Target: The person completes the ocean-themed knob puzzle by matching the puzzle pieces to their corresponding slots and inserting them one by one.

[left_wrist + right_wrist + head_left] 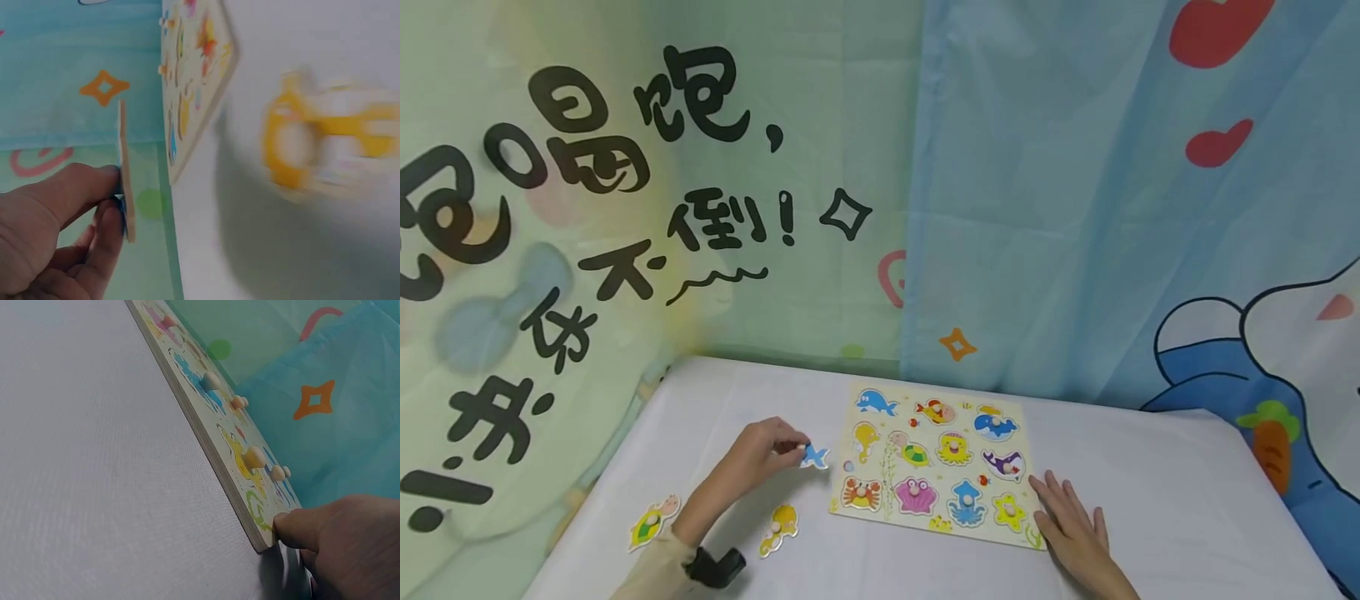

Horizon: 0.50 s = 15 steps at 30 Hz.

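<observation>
My left hand [763, 454] pinches a blue sea-animal puzzle piece [815, 457] just left of the puzzle board. In the left wrist view this wooden piece [127, 187] appears edge-on, thumb and fingers on its near face. The puzzle board [891, 523] lies flat, with a crab, clam, octopus, starfish and other sea animals on it. At its lower right corner rests my right hand [1078, 529], fingers extended along the edge. The right wrist view shows the thumb [300, 528] touching that corner; the other fingers are mostly hidden there.
A yellow seahorse piece [779, 530] lies on the white cloth near my left forearm. Farther left is a green and yellow turtle piece [653, 523]. Wooden knobs [254, 457] stand up from pieces on the board. Printed curtains [1037, 208] hang behind the table.
</observation>
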{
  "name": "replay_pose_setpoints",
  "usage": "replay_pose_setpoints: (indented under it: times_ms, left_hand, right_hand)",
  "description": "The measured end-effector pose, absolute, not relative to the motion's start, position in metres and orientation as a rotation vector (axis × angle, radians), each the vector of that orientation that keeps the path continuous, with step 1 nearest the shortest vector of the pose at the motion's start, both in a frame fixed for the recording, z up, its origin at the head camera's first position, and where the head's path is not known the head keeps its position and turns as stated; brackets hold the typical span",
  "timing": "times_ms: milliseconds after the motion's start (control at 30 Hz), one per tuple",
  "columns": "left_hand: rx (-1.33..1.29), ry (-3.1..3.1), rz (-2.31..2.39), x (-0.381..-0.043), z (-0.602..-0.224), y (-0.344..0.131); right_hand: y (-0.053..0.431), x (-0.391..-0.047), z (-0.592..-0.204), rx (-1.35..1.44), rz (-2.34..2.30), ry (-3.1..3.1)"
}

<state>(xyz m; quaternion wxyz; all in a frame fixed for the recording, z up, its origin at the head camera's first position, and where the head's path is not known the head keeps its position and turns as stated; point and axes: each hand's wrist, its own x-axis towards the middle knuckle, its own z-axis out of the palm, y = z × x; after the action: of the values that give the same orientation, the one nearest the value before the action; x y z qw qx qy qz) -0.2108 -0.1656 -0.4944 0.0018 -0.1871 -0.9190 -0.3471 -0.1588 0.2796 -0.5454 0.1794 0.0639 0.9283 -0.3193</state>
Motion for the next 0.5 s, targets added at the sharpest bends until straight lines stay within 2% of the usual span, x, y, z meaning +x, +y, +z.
replay_pose_setpoints:
  times_ms: [300, 500]
  left_hand:
    - [-0.652, -2.949, -1.046, -0.290, -0.504, -0.102]
    - [-0.629, -3.021, -1.083, -0.321, -0.516, -0.078]
  right_hand:
    - [0.280, -0.158, -0.545, 0.182, -0.908, 2.631]
    - [0.281, -0.158, -0.546, 0.182, -0.909, 2.633]
